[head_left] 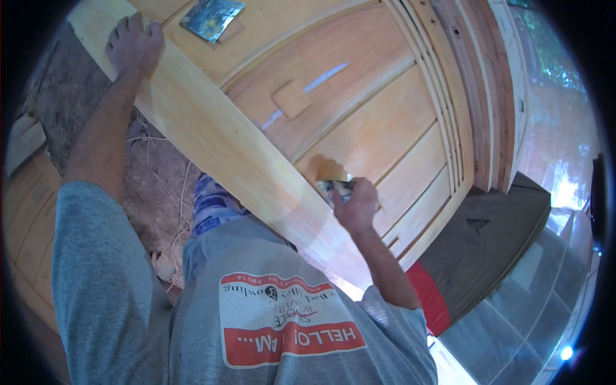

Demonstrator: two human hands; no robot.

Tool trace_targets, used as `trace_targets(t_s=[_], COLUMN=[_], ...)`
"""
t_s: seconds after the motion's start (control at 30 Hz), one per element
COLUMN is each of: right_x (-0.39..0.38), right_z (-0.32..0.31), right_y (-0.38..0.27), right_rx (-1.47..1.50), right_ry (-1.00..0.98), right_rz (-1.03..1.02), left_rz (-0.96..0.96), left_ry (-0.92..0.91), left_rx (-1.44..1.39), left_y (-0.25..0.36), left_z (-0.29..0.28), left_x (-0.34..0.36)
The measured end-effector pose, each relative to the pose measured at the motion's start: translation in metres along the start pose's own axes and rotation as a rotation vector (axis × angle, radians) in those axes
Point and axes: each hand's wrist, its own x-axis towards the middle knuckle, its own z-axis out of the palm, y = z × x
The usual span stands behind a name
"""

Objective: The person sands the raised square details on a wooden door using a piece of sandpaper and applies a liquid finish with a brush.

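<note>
A large pale wooden panel door (pixel 359 90) lies in front of me, its near side a long plain board (pixel 224 138). My left hand (pixel 136 48) rests on the far left part of that board, fingers spread and holding nothing. Low on the door's panels, my right hand (pixel 357 200) grips a crumpled dark-and-white rag (pixel 335 189) pressed to the wood. An orange-brown damp-looking patch (pixel 327 168) shows just beyond the rag. The side of the rag under my fingers is hidden.
A small square wooden block (pixel 290 99) lies on the door over a whitish streak. Farther off is a shiny metal sheet (pixel 213 18). Boards (pixel 484 96) stand along the right, near a dark cover (pixel 481 234) with a red edge. Thin cords (pixel 183 199) trail on the ground.
</note>
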Motion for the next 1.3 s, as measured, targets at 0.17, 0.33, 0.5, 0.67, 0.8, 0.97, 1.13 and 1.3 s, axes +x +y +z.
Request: trace_targets(t_s=[0.17,0.33,0.5,0.67,0.8,0.97,1.13,1.3], right_x=[0.049,0.095,0.038,-0.046,-0.051,-0.044,-0.034,0.009], right_z=[-0.006,-0.038,-0.034,-0.018,-0.014,-0.007,0.000,-0.006], right_y=[0.060,0.100,0.068,0.031,0.020,0.023,0.045,0.098], right_rx=[-0.124,-0.205,-0.118,-0.016,0.008,-0.009,-0.013,-0.133], right_ry=[0.168,0.251,0.167,0.045,0.022,0.006,-0.007,0.051], right_rz=[0.065,0.138,0.164,0.161,0.060,0.030,0.099,0.108], left_rz=[0.009,-0.020,-0.008,-0.012,-0.005,-0.010,0.004,0.004], left_ry=[0.000,-0.055,-0.040,-0.033,-0.051,-0.038,-0.039,-0.030], left_rx=[-0.034,0.023,0.038,0.037,0.035,0.047,0.007,0.033], left_y=[0.003,0.003,0.001,0.004,0.001,0.002,-0.003,-0.001], left_z=[0.002,0.002,0.004,-0.002,0.000,0.003,0.005,0.008], left_x=[0.003,0.005,0.001,0.003,0.003,0.003,0.002,0.004])
